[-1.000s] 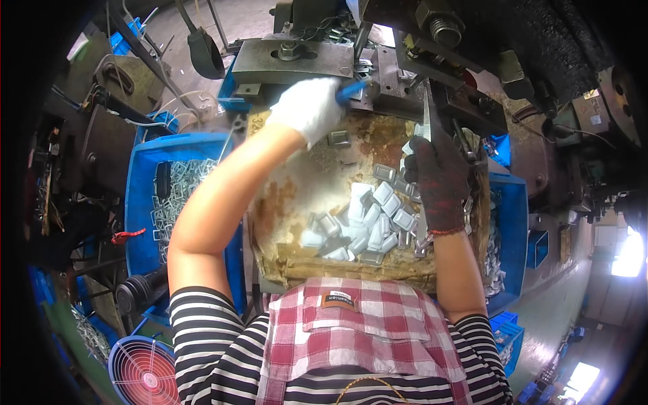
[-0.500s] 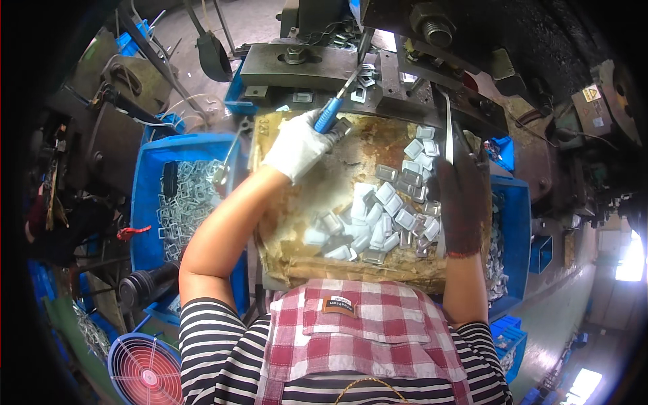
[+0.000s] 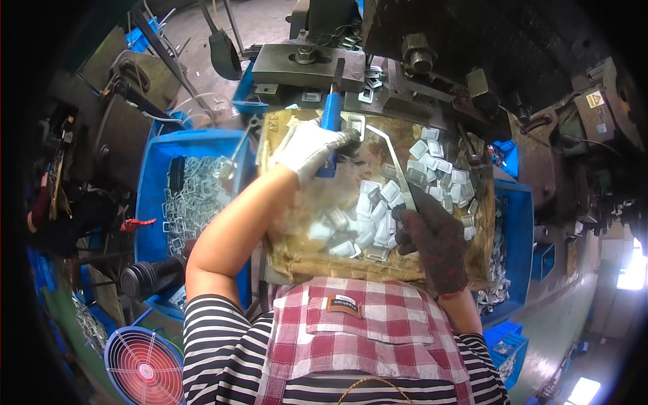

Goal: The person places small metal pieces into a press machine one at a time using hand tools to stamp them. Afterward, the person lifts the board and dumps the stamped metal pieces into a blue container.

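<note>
My left hand [image 3: 305, 147], in a white glove, is closed round a blue-handled tool [image 3: 331, 111] with a narrow metal blade pointing away from me. At its dark fingertips a small rectangular metal piece [image 3: 361, 128] stands on edge, apparently pinched there. My right hand [image 3: 437, 243], in a dark glove, grips long bent-tip tweezers [image 3: 397, 165]. Their tip lies close to that metal piece; whether they touch it I cannot tell. Under and around the tweezers, several shallow pressed metal pieces [image 3: 381, 202] lie heaped on the stained board [image 3: 297, 253].
Ahead stands a press with a bolted metal bar [image 3: 280, 64] and a die with a rectangular piece [image 3: 365, 95] on it. A blue bin [image 3: 145, 202] of metal frames sits at the left, another blue bin [image 3: 520, 236] at the right. A red fan [image 3: 145, 371] stands at the lower left.
The tweezers in my right hand have swung from the press toward my left hand and nearer to me. My left hand has tipped the blue-handled tool more upright, away from the die.
</note>
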`<state>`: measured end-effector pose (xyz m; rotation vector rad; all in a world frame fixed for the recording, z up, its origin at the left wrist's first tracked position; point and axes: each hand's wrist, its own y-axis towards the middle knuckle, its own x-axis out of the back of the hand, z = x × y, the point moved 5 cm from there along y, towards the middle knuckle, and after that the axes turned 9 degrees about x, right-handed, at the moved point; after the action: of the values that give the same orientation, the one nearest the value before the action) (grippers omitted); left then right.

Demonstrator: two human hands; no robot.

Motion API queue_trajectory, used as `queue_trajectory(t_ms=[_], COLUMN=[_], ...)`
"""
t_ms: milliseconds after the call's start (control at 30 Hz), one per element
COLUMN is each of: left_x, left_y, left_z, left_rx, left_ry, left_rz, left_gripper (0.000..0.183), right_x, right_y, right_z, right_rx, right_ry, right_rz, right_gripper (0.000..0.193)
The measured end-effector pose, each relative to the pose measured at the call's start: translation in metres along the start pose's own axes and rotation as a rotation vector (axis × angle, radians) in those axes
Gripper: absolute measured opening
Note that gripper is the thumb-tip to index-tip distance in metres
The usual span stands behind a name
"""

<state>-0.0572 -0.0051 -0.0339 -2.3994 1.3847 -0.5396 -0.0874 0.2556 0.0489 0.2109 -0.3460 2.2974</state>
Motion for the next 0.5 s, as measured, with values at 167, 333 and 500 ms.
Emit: queue_trajectory(t_ms=[167, 333, 500], left_x=[0.000, 0.008, -0.001], left_y=[-0.011, -0.015, -0.011], left_z=[-0.009, -0.017, -0.040], left_rx=[0.033, -0.017, -0.288], left_ry=[0.172, 0.061, 0.378], left_rz=[-0.062, 0.072, 0.242], left_gripper=[0.033, 0.034, 0.042], right_x=[-0.003, 0.003, 0.007], right_y=[0.000, -0.001, 0.000], right_z=[0.002, -0.007, -0.010], right_rx=[0.006, 0.006, 0.057], right_ry=[0.016, -0.070, -0.192], right_rz=[0.026, 0.089, 0.146], right_gripper=[0.042, 0.041, 0.041])
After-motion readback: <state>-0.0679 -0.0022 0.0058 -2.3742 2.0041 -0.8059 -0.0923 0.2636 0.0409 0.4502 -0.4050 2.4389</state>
